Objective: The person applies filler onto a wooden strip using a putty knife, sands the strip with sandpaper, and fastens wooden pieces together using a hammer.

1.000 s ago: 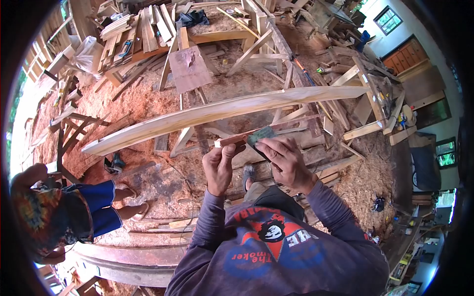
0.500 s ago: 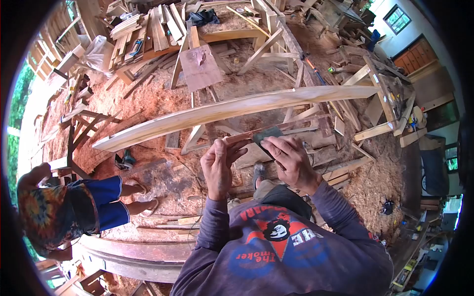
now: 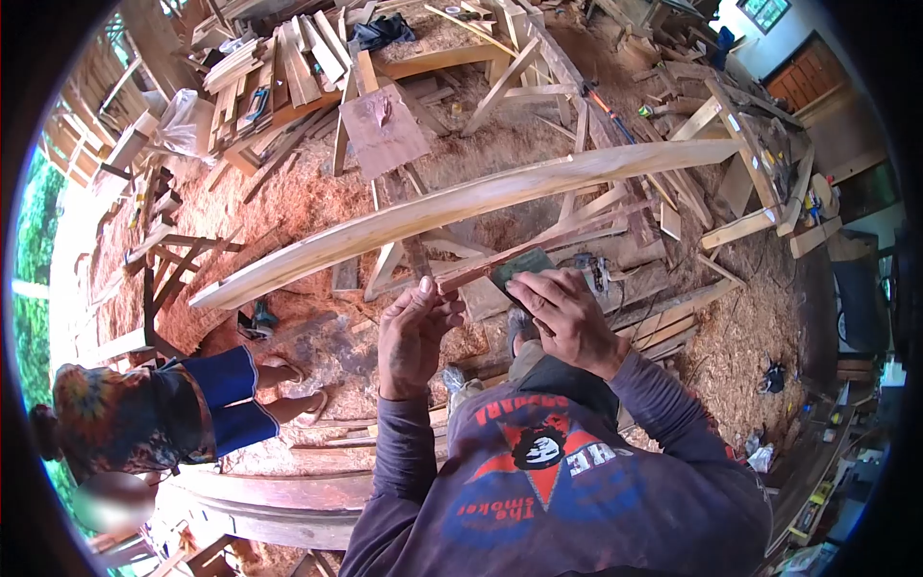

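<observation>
My left hand (image 3: 415, 332) is closed at the near end of a thin reddish wooden strip (image 3: 468, 274), its thumb up beside the tip. The strip runs away to the right, and its far end blurs into the wood behind. My right hand (image 3: 569, 317) grips a dark green piece of sandpaper (image 3: 527, 262) between thumb and fingers, pressed against the strip. Beyond both hands lies a long, pale, slightly curved board (image 3: 461, 213), resting across wooden supports.
A person (image 3: 135, 418) in blue shorts stands at the left. A square brown panel (image 3: 385, 135) sits past the long board. Planks (image 3: 298, 62) are piled at the back left, a trestle frame (image 3: 745, 154) stands right, and shavings (image 3: 240, 207) cover the ground.
My left hand has shifted slightly left and down at the strip's end. The right hand stays on the sandpaper. The view has turned a little, and the other person now leans lower in it.
</observation>
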Tool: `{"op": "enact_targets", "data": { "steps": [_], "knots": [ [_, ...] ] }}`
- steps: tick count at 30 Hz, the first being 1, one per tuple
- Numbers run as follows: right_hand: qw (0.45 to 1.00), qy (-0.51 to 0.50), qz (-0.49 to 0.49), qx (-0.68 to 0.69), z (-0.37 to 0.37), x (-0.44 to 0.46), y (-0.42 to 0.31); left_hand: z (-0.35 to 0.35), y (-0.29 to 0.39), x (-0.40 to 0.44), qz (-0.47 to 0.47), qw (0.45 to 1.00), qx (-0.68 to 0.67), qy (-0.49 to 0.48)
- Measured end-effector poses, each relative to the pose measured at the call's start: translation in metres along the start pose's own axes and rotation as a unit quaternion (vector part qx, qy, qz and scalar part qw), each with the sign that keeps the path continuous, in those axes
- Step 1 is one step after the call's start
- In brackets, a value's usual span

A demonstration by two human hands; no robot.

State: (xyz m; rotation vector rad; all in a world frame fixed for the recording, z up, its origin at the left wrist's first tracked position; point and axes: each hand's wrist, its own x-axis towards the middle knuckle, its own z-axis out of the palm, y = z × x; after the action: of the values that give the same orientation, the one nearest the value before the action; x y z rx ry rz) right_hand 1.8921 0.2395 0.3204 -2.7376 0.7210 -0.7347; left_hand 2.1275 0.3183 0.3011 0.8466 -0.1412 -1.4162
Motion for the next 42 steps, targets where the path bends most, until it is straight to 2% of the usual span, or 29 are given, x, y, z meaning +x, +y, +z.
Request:
{"op": "enact_targets", "data": {
  "steps": [6,14,16,24,31,36,42],
  "knots": [
    [1.0,0.002,0.01,0.012,0.011,-0.011,0.0,-0.001,0.007,0.0,-0.03,0.998,0.038,0.034],
    [0.999,-0.02,0.02,0.034,0.022,-0.029,-0.003,-0.022,0.004,0.013,-0.05,0.999,0.01,0.01],
    [0.998,0.054,0.037,0.008,0.012,-0.025,-0.003,-0.021,0.005,0.011,-0.057,0.998,0.023,0.029],
    [1.0,-0.009,0.016,-0.013,0.024,-0.019,0.0,-0.03,-0.005,0.014,-0.081,0.996,0.011,0.027],
    [0.999,0.008,0.018,-0.031,0.022,-0.022,-0.003,-0.026,-0.01,0.008,-0.069,0.997,0.011,0.035],
    [1.0,-0.007,-0.002,-0.004,0.038,-0.039,-0.002,-0.026,-0.014,0.007,-0.061,0.998,0.017,0.025],
    [0.998,-0.05,0.025,-0.005,0.042,-0.059,0.0,-0.036,-0.014,0.009,-0.052,0.998,0.016,0.012]
  ]
}}
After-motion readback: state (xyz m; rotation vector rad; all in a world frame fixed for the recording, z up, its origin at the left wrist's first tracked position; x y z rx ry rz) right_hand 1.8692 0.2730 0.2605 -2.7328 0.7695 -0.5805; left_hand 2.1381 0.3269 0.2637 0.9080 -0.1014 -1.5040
